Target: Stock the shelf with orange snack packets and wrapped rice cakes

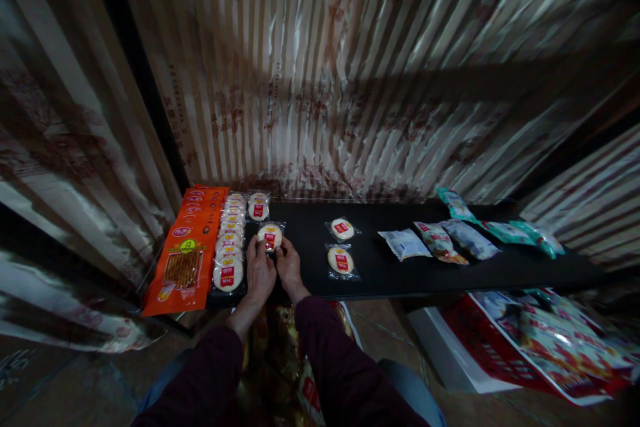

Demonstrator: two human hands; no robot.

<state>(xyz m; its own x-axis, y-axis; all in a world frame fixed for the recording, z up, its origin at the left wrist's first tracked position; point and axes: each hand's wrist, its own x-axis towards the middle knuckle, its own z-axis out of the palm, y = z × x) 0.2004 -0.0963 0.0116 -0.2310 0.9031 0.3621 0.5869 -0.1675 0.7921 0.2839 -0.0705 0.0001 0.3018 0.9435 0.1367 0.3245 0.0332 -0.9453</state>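
Observation:
My left hand (261, 272) and my right hand (290, 267) are together at the near side of a packaged round cracker (271, 237), pale, in clear wrap with a red label. Fingers of both hands are closed on its edges, just above the black shelf (305, 267). Behind it lies another packaged cracker (259, 207). Left of my hands runs an overlapping row of the same crackers (229, 273). Two more, a far cracker (343, 228) and a near cracker (341, 259), lie apart to the right.
Overlapping orange snack bags (183, 260) fill the shelf's left end. White packets (405, 243) and green packets (505, 232) lie to the right. A red basket (480, 340) of bags stands below right. More packages (280, 347) sit beneath my arms. Striped sheeting (300, 80) hangs behind.

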